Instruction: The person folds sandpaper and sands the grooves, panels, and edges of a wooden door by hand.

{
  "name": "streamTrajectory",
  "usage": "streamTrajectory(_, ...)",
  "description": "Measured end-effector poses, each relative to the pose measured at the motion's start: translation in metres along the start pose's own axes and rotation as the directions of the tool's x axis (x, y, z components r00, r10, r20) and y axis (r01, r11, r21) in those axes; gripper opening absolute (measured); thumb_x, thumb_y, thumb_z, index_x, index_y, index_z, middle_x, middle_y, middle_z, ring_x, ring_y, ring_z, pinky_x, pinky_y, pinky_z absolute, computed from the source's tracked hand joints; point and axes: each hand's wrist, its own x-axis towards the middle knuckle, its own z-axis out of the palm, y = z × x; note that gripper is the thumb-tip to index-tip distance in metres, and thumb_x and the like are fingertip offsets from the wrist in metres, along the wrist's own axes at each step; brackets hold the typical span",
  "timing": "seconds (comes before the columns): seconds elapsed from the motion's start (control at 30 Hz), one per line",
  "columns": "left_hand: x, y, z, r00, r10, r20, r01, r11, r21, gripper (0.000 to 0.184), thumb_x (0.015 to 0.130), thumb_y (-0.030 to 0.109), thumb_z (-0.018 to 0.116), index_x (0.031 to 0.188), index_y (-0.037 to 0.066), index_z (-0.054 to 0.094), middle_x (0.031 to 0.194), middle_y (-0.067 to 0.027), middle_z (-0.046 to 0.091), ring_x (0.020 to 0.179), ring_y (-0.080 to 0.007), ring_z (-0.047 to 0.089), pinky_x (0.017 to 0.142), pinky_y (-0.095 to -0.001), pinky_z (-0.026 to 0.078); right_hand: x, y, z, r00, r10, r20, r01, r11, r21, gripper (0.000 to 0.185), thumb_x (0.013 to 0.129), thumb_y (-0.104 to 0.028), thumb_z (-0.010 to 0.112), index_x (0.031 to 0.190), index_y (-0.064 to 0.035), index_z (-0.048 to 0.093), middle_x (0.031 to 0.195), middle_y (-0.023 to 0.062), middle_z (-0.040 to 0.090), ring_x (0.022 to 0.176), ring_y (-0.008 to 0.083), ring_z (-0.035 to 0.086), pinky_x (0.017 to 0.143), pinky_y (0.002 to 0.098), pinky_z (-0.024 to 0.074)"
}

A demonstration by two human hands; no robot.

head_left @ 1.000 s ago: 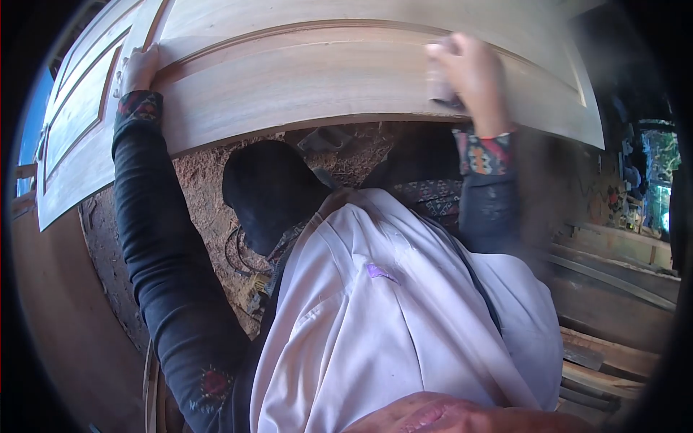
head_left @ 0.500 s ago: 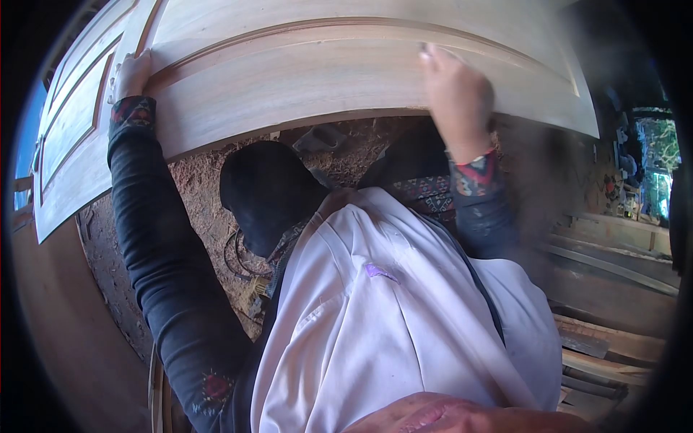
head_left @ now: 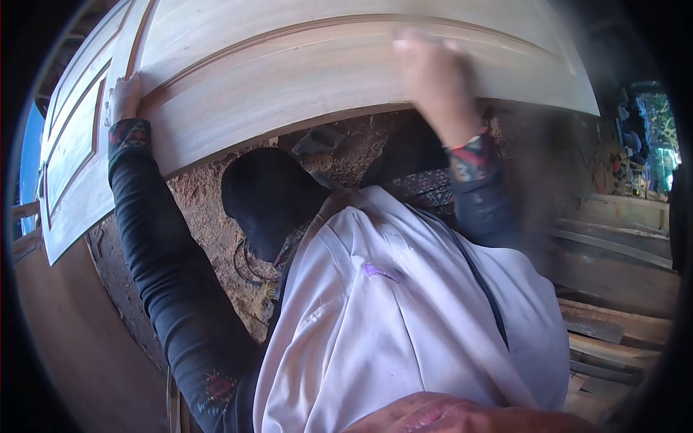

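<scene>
A pale wooden panel door (head_left: 303, 79) with raised mouldings lies slanted across the top of the view. My left hand (head_left: 125, 97) grips it on the left, thumb against the moulding and fingers curled, partly hidden. Over the broad lower rail is my right hand (head_left: 437, 83), smeared by motion. Its fingers look curled together in a fist; whatever small thing they hold cannot be made out. Both forearms are in dark sleeves with patterned cuffs.
Wood shavings (head_left: 206, 216) cover the ground under the door. My dark-clad knee (head_left: 267, 198) is close to the door's lower edge. Stacked boards (head_left: 613, 317) lie at the right, and a brown board (head_left: 86, 317) stands at the lower left. A cable (head_left: 245, 267) runs near my knee.
My right hand has shifted left and slightly up over the door's rail. My left hand keeps its place on the door, while the view has tilted a little.
</scene>
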Motion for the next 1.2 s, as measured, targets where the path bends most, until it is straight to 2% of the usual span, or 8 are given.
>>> streamTrajectory(0.07, 0.006, -0.007, 0.007, 0.999, 0.029, -0.036, -0.029, 1.000, 0.006, 0.065, 0.086, 0.055, 0.039, 0.139, 0.017, 0.042, 0.144, -0.0141, 0.039, 0.134, -0.0330, 0.034, 0.110, -0.0460, 0.025, 0.006, -0.061, 0.029, 0.899, -0.311, -0.309, 0.388, 0.893, 0.230, 0.022, 0.088, -0.020, 0.049, 0.089, -0.0058, 0.066, 0.085, 0.0101, 0.066, 0.081, 0.0242, 0.064, 0.079, 0.0384, 0.0473)
streamTrajectory(0.17, 0.001, -0.015, 0.004, 0.995, 0.080, -0.064, -0.079, 0.997, 0.008, 0.065, 0.086, 0.055, 0.040, 0.139, 0.018, 0.042, 0.144, -0.0136, 0.039, 0.134, -0.0308, 0.035, 0.110, -0.0446, 0.025, 0.005, -0.078, 0.037, 0.862, -0.317, -0.397, 0.446, 0.846, 0.292, 0.020, 0.087, -0.017, 0.050, 0.091, -0.0056, 0.066, 0.087, 0.0083, 0.067, 0.082, 0.0223, 0.064, 0.078, 0.0364, 0.0477)
streamTrajectory(0.37, 0.009, -0.011, 0.009, 0.996, 0.080, -0.025, -0.079, 0.996, 0.049, 0.065, 0.087, 0.055, 0.039, 0.140, 0.017, 0.040, 0.146, -0.0121, 0.037, 0.135, -0.0317, 0.033, 0.110, -0.0469, 0.022, -0.006, 0.063, -0.006, 0.986, 0.112, -0.121, -0.108, 0.993, 0.042, 0.026, 0.092, -0.021, 0.046, 0.086, -0.0065, 0.067, 0.085, 0.0131, 0.067, 0.074, 0.0267, 0.065, 0.063, 0.0402, 0.0496)
streamTrajectory(0.6, -0.028, 0.007, -0.006, 0.997, 0.016, -0.070, -0.015, 1.000, 0.016, 0.072, 0.087, 0.062, 0.034, 0.144, 0.017, 0.034, 0.150, -0.0132, 0.028, 0.138, -0.0348, 0.024, 0.111, -0.0529, 0.016, 0.006, -0.088, 0.034, 0.935, -0.325, -0.143, 0.350, 0.913, 0.208, 0.021, 0.088, -0.017, 0.051, 0.095, -0.0045, 0.067, 0.102, 0.0126, 0.067, 0.096, 0.0232, 0.064, 0.084, 0.0335, 0.0486)
streamTrajectory(0.73, 0.005, -0.013, 0.017, 0.992, 0.104, -0.074, -0.095, 0.989, 0.109, 0.075, 0.087, 0.064, 0.032, 0.145, 0.017, 0.030, 0.152, -0.0121, 0.024, 0.139, -0.0335, 0.022, 0.112, -0.0505, 0.015, 0.005, -0.071, 0.018, 0.961, -0.234, -0.145, 0.272, 0.895, 0.355, 0.021, 0.089, -0.017, 0.051, 0.095, -0.0026, 0.066, 0.101, 0.0114, 0.067, 0.095, 0.0232, 0.064, 0.081, 0.0356, 0.0496)
streamTrajectory(1.0, -0.022, 0.004, 0.005, 0.999, -0.013, -0.041, 0.015, 0.999, 0.040, 0.076, 0.088, 0.062, 0.032, 0.146, 0.015, 0.028, 0.153, -0.0130, 0.022, 0.140, -0.0341, 0.020, 0.112, -0.0513, 0.014, -0.001, 0.010, -0.005, 0.988, 0.127, 0.085, -0.127, 0.992, -0.006, 0.023, 0.092, -0.019, 0.049, 0.096, -0.0038, 0.066, 0.093, 0.0134, 0.068, 0.095, 0.0295, 0.063, 0.084, 0.0393, 0.0485)
streamTrajectory(1.07, -0.029, 0.016, -0.007, 0.998, -0.028, -0.049, 0.028, 1.000, -0.003, 0.076, 0.088, 0.062, 0.032, 0.146, 0.015, 0.027, 0.153, -0.0134, 0.022, 0.140, -0.0343, 0.020, 0.112, -0.0519, 0.013, 0.005, -0.044, 0.012, 0.978, -0.190, -0.088, 0.199, 0.975, 0.101, 0.020, 0.091, -0.017, 0.050, 0.094, -0.0044, 0.065, 0.087, 0.0123, 0.067, 0.092, 0.0271, 0.064, 0.081, 0.0377, 0.0499)
streamTrajectory(1.2, -0.012, -0.002, 0.005, 0.997, 0.042, -0.057, -0.039, 0.998, 0.050, 0.075, 0.088, 0.062, 0.031, 0.146, 0.014, 0.027, 0.153, -0.0139, 0.021, 0.140, -0.0349, 0.019, 0.112, -0.0517, 0.013, 0.006, -0.052, 0.027, 0.966, -0.204, -0.157, 0.251, 0.880, 0.403, 0.022, 0.089, -0.018, 0.053, 0.097, -0.0017, 0.066, 0.099, 0.0139, 0.068, 0.090, 0.0255, 0.066, 0.079, 0.0381, 0.0510)
